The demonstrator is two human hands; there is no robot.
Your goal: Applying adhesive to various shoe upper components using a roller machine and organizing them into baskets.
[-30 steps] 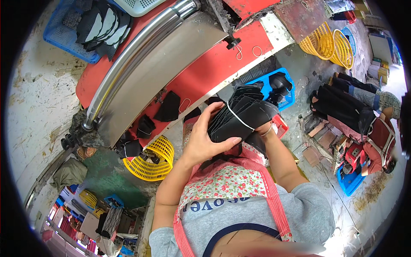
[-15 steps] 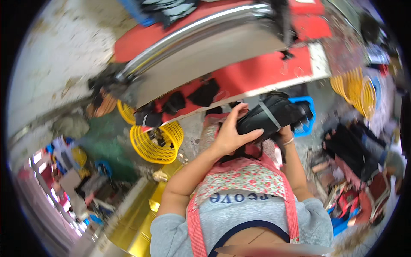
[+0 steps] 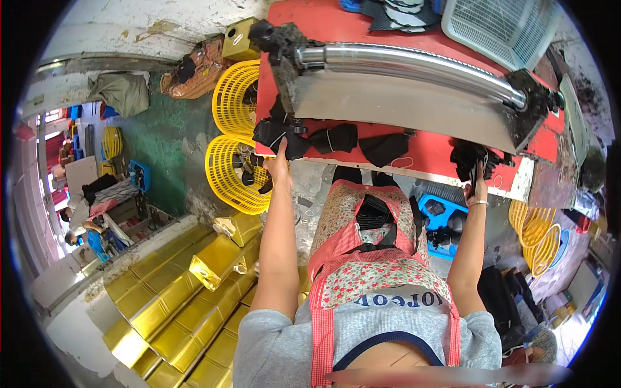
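My left hand (image 3: pixel 278 169) reaches to the left front corner of the red table (image 3: pixel 446 150). Its thumb lies over a black bundle (image 3: pixel 266 131) tied with a pale band; the other fingers are mostly hidden. At the table's right front edge my right hand (image 3: pixel 478 187) is closed round another black bundle (image 3: pixel 467 159) of thin pieces. Between them, along the front edge, lie a banded black bundle (image 3: pixel 337 138) and a loose-looking black stack (image 3: pixel 384 150). Folded black pieces (image 3: pixel 374 212) sit in my apron's lap.
A metal roller (image 3: pixel 420 58) with a grey plate (image 3: pixel 401 103) spans the table. Two yellow baskets (image 3: pixel 217 169) stand at its left, and a blue crate (image 3: pixel 425 198) with black pieces is below the right side. A pale basket (image 3: pixel 498 32) sits behind. Gold boxes (image 3: pixel 174 310) lie lower left.
Both hands held a black bundle before my apron; now they are apart, the left at the table's left corner, the right at its right edge. The whole view has turned.
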